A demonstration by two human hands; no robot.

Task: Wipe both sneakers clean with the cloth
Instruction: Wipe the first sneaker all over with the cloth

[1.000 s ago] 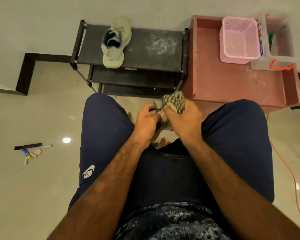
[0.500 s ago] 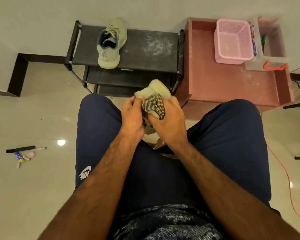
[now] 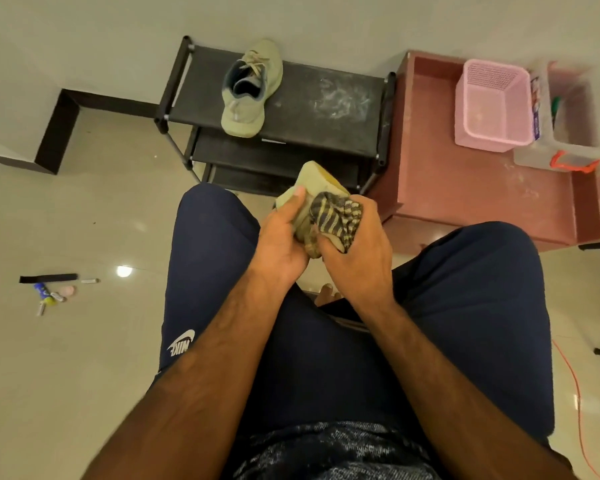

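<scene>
I sit with both hands held over my knees. My left hand [image 3: 283, 237] grips a pale olive sneaker [image 3: 314, 178], whose end pokes out above my fingers. My right hand [image 3: 357, 252] grips a bunched striped grey and yellow cloth [image 3: 336, 214] and presses it against the sneaker's side. Most of this sneaker is hidden by the hands and cloth. The other olive sneaker [image 3: 250, 90] lies on the top shelf of the black shoe rack [image 3: 326, 105], toe towards me, laces showing.
A reddish low table [image 3: 465, 195] stands right of the rack, carrying a pink basket [image 3: 492, 105] and a clear box [image 3: 568, 133]. Small items [image 3: 52, 289] lie on the tiled floor at left. An orange cord [image 3: 572, 382] runs along the floor at right.
The sneaker has risen out of my hands so its end now shows. The cloth has slid down from the top onto the sneaker's side.
</scene>
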